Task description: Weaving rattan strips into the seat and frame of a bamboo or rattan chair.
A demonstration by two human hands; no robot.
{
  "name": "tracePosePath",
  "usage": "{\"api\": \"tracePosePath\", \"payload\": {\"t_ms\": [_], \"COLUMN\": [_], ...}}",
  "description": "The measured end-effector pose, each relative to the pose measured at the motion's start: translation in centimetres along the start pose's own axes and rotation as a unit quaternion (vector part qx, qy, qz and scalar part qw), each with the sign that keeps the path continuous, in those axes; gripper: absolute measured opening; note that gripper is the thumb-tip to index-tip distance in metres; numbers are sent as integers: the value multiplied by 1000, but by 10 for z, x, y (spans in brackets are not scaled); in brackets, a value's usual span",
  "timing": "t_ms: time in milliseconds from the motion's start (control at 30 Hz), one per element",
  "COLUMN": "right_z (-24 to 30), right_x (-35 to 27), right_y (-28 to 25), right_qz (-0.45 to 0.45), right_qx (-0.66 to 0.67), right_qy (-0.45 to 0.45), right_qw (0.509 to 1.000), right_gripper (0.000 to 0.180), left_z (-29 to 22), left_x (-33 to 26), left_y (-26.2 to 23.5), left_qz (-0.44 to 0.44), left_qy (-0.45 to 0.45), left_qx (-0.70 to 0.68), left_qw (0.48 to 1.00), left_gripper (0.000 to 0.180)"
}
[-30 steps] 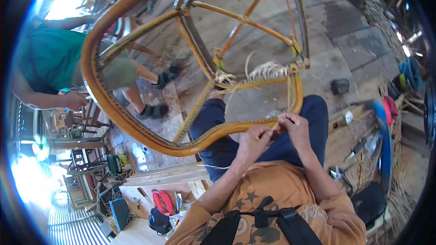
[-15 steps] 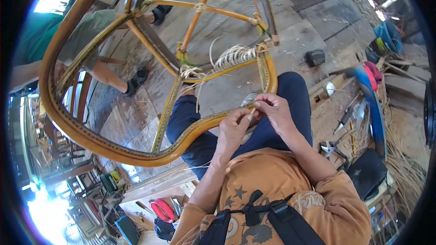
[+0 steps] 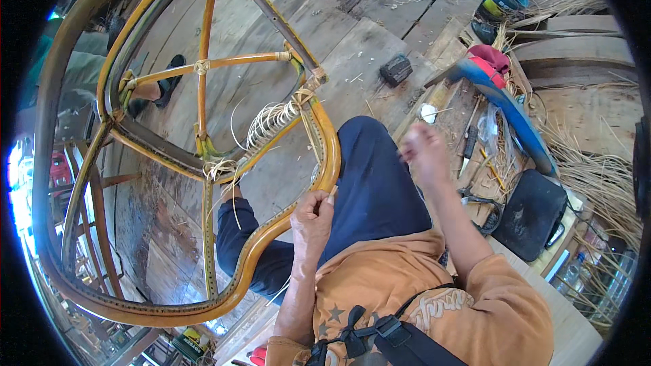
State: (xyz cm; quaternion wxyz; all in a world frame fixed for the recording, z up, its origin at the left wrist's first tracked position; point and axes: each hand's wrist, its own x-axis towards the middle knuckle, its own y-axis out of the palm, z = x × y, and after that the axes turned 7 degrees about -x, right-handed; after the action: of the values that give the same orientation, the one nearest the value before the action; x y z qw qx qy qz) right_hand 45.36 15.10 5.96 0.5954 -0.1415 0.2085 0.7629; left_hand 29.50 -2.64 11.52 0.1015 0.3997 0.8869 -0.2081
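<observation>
A curved rattan chair frame (image 3: 254,257), yellow-brown with a row of small holes along its inner channel, leans across my lap. My left hand (image 3: 312,220) is closed at its near right curve, pinching what looks like the end of a thin rattan strip (image 3: 333,194) against the edge. My right hand (image 3: 426,152) is off the frame, over the floor beside my right knee; motion smears its fingers. Pale cane binding (image 3: 271,125) is wound in a loose coil around a crossbar, with loose ends hanging from it.
Right of my knee lie a knife (image 3: 468,152), pliers (image 3: 485,210), a yellow pencil (image 3: 493,169), a black case (image 3: 531,213) and a curved blue piece (image 3: 522,129). Cane strands (image 3: 590,156) heap beyond. A dark block (image 3: 396,69) sits on the floor. Another person's foot (image 3: 169,81) shows behind the frame.
My right hand has left the frame and moved right toward the tools. The left hand stays pinched at the frame's edge. The whole view has swung to the right.
</observation>
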Motion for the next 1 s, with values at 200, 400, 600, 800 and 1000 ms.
{"api": "tracePosePath", "payload": {"t_ms": [200, 400, 600, 800, 1000], "right_z": [-19, -16, -20, -41, -31], "right_x": [96, 113, 93, 86, 81], "right_y": [-101, -111, -111, -123, -112], "right_qz": [-160, -94, -112, -86, -130], "right_qx": [-19, -213, -126, -176, -50], "right_qy": [0, -17, -39, -50, 17], "right_qw": [987, 972, 985, 979, 990], "right_gripper": [17, 14, 16, 14, 13], "left_z": [-8, -29, -29, -25, -19], "left_x": [28, 68, 103, 121, 134], "left_y": [16, 92, 154, 170, 166], "left_qz": [17, 151, 217, 221, 245], "left_qy": [-53, -5, -76, -160, -225], "left_qx": [2, -29, -127, -187, -255], "left_qw": [998, 988, 965, 944, 908], "left_gripper": [9, 13, 18, 16, 12]}}
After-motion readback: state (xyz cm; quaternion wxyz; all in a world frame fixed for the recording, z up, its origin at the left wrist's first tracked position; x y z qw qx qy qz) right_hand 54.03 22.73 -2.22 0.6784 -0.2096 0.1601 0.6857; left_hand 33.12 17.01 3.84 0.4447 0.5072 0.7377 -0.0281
